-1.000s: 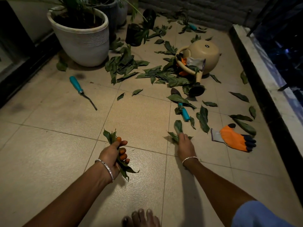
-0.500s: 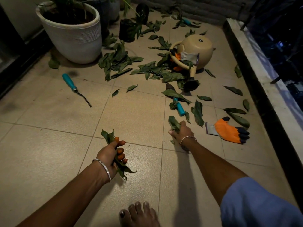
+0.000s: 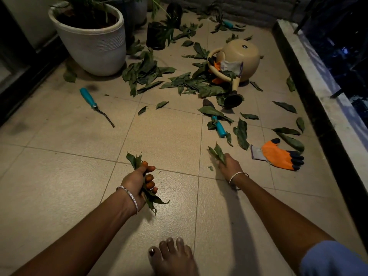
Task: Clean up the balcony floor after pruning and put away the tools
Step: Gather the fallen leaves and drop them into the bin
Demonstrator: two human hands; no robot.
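My left hand is closed around a bunch of green leaves low over the tiled floor. My right hand grips a couple of leaves just above the tiles. Many cut leaves lie scattered ahead. A teal-handled tool lies to the left. Another teal-handled tool lies half under leaves ahead of my right hand. An orange glove lies on the floor to the right. A beige watering can is tipped on its side, with a second glove tucked at its handle.
A large white planter stands at the back left, with dark pots behind it. A raised ledge runs along the right side. A third teal tool lies far back. My bare foot is at the bottom edge.
My right hand has lifted leaves off the floor and drawn slightly back and right. My left hand keeps its bunch and has barely moved.
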